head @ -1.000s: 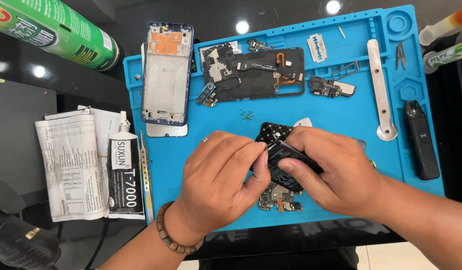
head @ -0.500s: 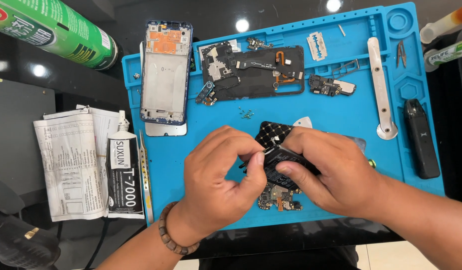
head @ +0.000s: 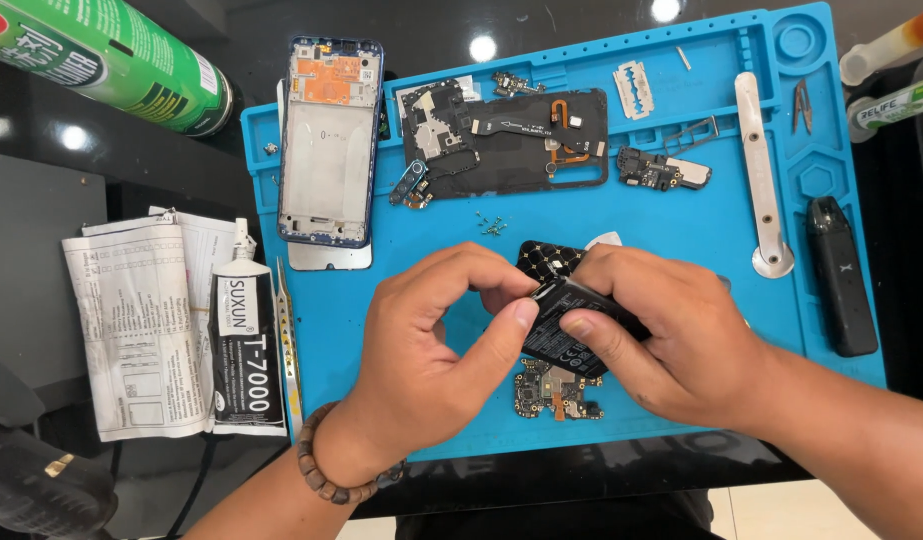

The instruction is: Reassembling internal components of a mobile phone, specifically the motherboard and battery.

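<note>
Centre of frame, above the blue repair mat (head: pixel 681 240): the left hand (head: pixel 431 350) and right hand (head: pixel 671 345) both pinch a black phone battery (head: pixel 566 325) — thin, light, probably puncture-prone, best held by its edges — just over a small circuit board (head: pixel 556 390).
</note>
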